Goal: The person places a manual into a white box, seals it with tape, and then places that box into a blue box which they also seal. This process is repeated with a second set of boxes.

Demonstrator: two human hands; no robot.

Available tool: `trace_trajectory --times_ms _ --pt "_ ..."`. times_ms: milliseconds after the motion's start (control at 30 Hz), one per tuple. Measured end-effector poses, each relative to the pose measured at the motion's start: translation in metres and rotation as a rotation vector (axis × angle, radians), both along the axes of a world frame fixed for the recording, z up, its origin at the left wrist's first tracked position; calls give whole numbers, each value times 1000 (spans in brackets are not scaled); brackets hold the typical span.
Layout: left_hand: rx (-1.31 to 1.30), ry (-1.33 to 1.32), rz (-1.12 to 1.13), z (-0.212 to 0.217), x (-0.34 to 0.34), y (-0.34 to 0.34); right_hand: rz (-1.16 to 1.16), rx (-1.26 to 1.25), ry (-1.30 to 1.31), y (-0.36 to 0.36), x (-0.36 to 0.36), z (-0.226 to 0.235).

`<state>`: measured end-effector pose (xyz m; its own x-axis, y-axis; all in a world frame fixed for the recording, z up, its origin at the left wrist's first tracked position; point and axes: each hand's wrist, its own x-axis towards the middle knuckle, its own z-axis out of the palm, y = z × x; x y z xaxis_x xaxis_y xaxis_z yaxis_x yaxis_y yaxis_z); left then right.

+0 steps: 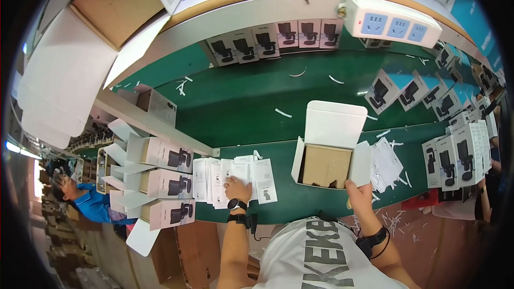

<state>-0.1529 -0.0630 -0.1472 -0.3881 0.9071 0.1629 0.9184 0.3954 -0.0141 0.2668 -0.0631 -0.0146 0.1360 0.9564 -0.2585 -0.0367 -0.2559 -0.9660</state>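
Note:
My right hand (360, 197) grips the lower right corner of an opened white box (335, 124), whose lid stands up at the back. Inside it sits a brown cardboard insert (326, 166), with something dark showing at its near edge. My left hand (237, 189) rests on white printed leaflets (262, 179), its fingers apart and touching the top sheets. The leaflets lie overlapped in rows on the green bench. Left of them, several opened white boxes (170, 182) are lined up on their sides, flaps out, each printed with a black device.
A pile of white paper strips (384, 163) lies right of the box. Printed boxes (455, 158) stand at the far right, others along the green belt (257, 96). A power strip (393, 24) hangs from the shelf edge. A person in blue (93, 203) is at the left.

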Motion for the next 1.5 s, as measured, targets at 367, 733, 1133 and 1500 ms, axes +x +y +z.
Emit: trace_trajectory --times_ms 367,733,1133,1500 --pt "-81 -208 -17 27 -29 -6 -46 -274 261 -54 31 -19" --pt "300 -253 -169 61 13 32 18 -437 238 -88 22 -46" --pt "689 -1795 -535 269 126 24 -172 -540 419 -103 19 -59" --pt "288 -403 -1171 260 169 73 -101 -426 309 -85 31 -55"
